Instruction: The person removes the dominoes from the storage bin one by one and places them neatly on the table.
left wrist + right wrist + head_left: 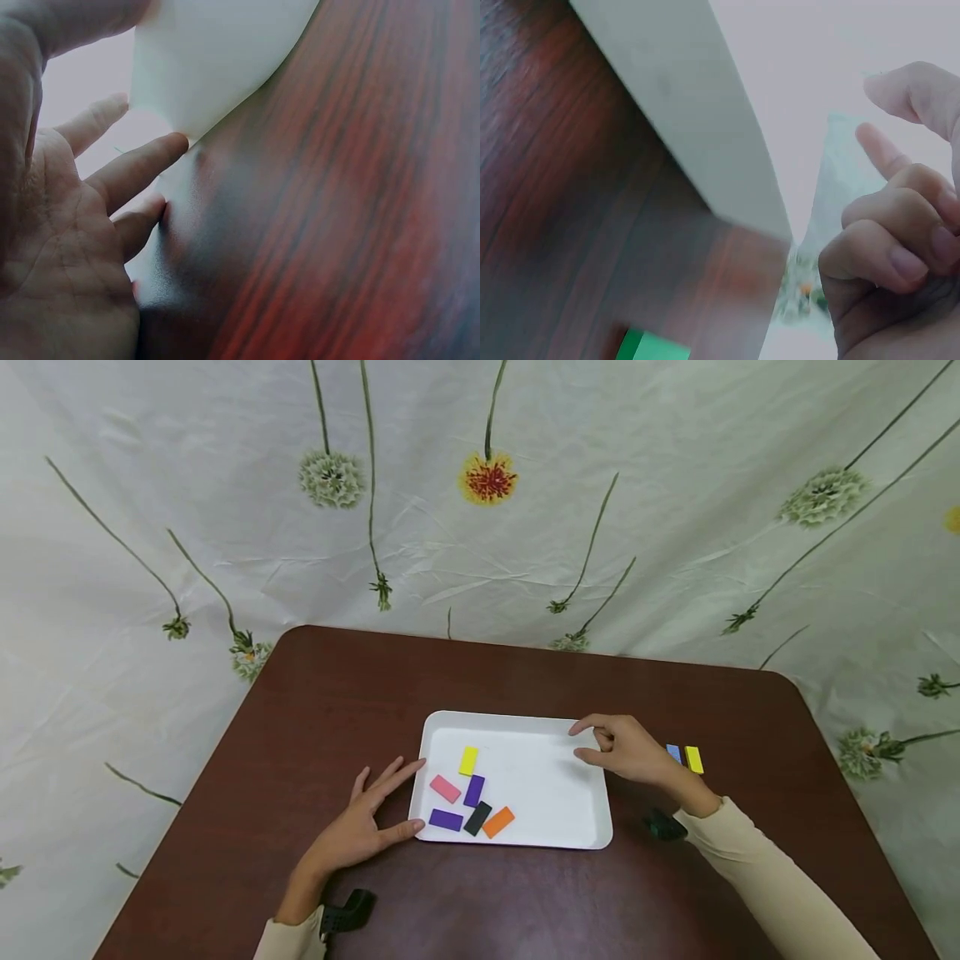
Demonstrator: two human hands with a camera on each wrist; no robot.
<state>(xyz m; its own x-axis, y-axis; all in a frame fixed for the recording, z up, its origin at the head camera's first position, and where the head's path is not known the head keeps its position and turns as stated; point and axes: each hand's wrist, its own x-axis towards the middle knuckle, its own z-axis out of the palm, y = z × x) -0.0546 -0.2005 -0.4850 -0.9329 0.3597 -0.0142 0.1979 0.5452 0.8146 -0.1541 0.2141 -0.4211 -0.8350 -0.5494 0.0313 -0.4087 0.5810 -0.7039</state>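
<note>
A white rectangular tray (555,785) lies on the table with several small flat blocks in its left half: a yellow block (468,761), a pink block (446,789), two purple blocks (446,820), a black block (477,818) and an orange block (498,822). My left hand (367,822) rests with spread fingers against the tray's left side, thumb at the near corner. Over the tray's far right corner is my right hand (622,750), its thumb and index finger apart with nothing between them. In the right wrist view, its other fingers (881,259) are curled in.
Right of the tray, beside my right wrist, lie a blue block (673,752) and another yellow block (694,760). A green block (656,346) shows low in the right wrist view. Flower-printed cloth (420,543) hangs behind the dark wooden table (360,685).
</note>
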